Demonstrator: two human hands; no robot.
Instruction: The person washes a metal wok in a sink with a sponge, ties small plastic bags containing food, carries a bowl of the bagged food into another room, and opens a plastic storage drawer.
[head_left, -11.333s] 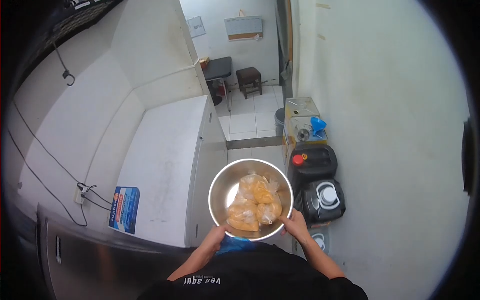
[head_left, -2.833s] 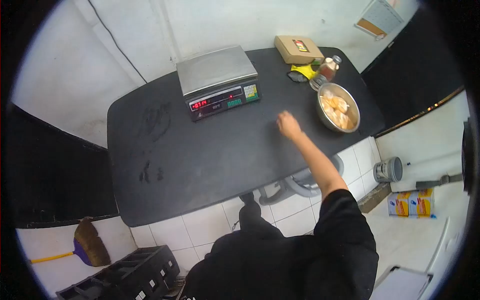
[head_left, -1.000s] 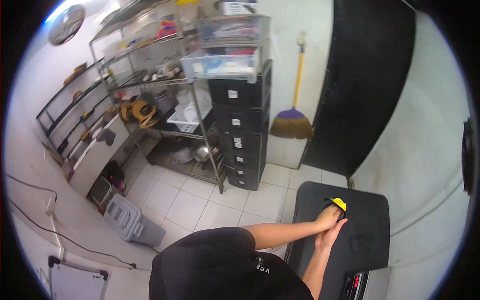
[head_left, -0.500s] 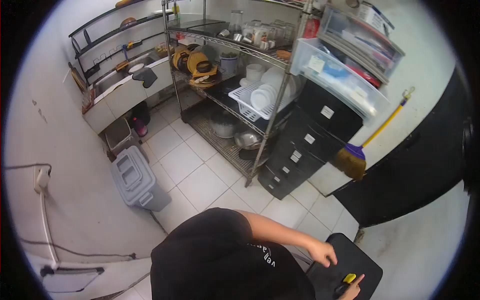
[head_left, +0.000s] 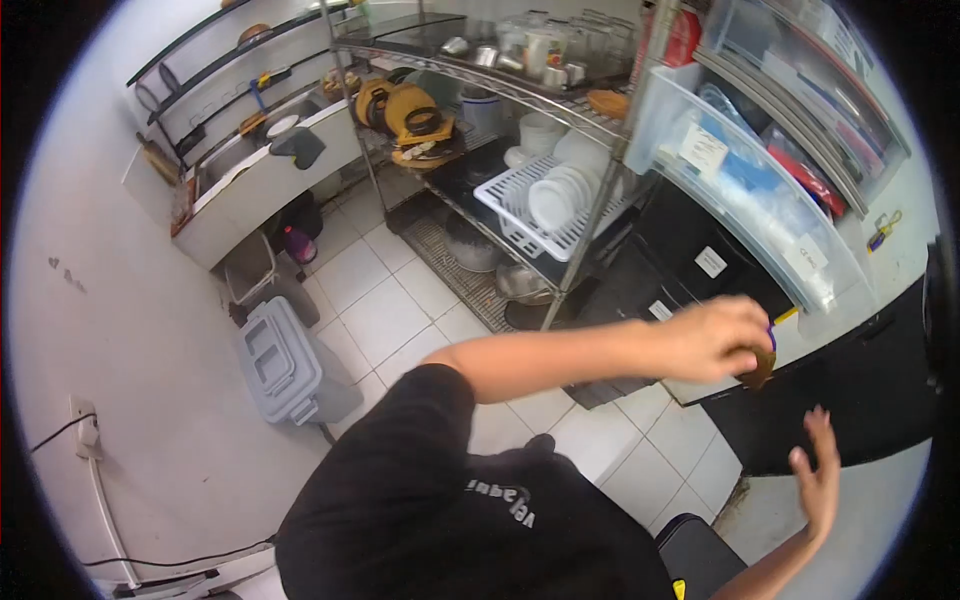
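My left hand [head_left: 720,338] is raised in front of the black drawer tower [head_left: 690,240], its fingers loosely curled downward and slightly blurred. I see nothing held in it. It overlaps the brown broom bristles [head_left: 758,372] from this angle; contact cannot be made out. Lower and to the right, my right hand [head_left: 818,465] is up with its fingers apart, in front of the black panel [head_left: 860,390] and pale wall. Below it lies a black rounded surface [head_left: 705,550], with a small yellow object [head_left: 679,589] on it, partly cut off by the frame.
A metal wire rack [head_left: 575,255] holds glasses, wooden boards, pots and a white dish basket [head_left: 525,205] with plates. Clear plastic bins [head_left: 740,170] stand above the drawers. A grey lidded bin [head_left: 290,365] stands left on the tiles, near a sink counter [head_left: 270,185].
Both hands have risen from the black surface, where the right hand was beside the yellow-and-black object. My left arm now stretches right across the view. The camera view has shifted.
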